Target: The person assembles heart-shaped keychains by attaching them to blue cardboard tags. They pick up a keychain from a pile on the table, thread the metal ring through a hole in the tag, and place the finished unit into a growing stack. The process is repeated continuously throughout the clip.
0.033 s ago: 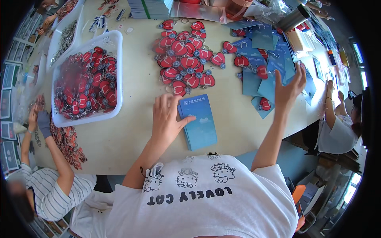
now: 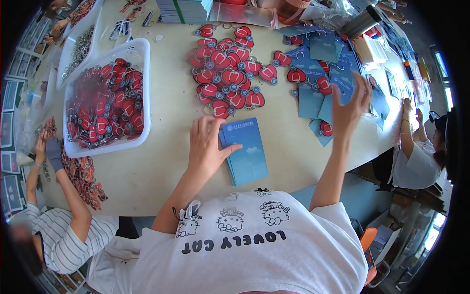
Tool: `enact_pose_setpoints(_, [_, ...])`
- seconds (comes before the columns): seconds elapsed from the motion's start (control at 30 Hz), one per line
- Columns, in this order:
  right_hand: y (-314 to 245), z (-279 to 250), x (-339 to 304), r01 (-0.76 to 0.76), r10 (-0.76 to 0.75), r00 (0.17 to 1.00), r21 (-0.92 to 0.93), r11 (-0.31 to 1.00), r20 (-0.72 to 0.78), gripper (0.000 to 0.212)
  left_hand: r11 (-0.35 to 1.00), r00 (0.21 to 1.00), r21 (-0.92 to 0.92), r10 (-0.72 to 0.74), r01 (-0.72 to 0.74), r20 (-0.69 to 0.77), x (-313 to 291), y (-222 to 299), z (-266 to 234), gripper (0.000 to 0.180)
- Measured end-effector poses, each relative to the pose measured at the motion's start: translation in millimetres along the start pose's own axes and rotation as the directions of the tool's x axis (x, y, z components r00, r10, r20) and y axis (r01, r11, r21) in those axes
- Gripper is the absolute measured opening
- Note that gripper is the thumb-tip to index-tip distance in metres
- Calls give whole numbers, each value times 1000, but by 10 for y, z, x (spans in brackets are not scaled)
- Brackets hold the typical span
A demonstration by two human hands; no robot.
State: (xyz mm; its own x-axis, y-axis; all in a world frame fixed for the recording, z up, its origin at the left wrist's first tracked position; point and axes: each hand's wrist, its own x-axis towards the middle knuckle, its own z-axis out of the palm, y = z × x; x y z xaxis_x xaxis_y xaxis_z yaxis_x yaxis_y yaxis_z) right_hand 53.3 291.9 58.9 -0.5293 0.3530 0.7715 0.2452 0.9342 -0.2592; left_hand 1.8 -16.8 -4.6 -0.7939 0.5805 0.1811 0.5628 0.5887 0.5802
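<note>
A small stack of blue cards (image 2: 249,159) with pale clouds printed on it lies on the table in front of me. My left hand (image 2: 205,144) holds it at the left edge, thumb across the top card and fingers curled by the upper corner. My right hand (image 2: 348,111) is raised with nothing in it, thumb and fingers spread apart, close to the scattered blue cards (image 2: 309,104) on the right. Red heart-like keychains (image 2: 296,75) with metal rings lie on some of those cards. Beyond my left hand is a heap of similar keychains (image 2: 232,77).
On the left stands a white basket (image 2: 146,88) full of red keychains; behind it is a tray of metal rings (image 2: 81,49). A tall card stack (image 2: 183,12) and a dark tumbler (image 2: 362,22) stand at the back. Co-workers' arms (image 2: 73,191) are at left and right.
My right hand has shifted slightly left and nearer to me, uncovering more of a keychain on the cards. My left hand and its stack have stayed put.
</note>
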Motion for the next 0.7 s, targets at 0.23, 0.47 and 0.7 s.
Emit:
enact_pose_setpoints(0.23, [-558,412,-280,149,-535,622,585,797,571,29,817,985,-550,-163,170,64,52,-83,-81,30])
enact_pose_setpoints(0.47, [-390,517,-275,42,-481,655,608,793,582,29,291,916,-881,-266,372,299,-2,-55,-374,9])
enact_pose_setpoints(0.7, [-440,1120,109,19,-269,797,423,906,540,24,481,932,-801,-248,356,265,42,-53,-257,15])
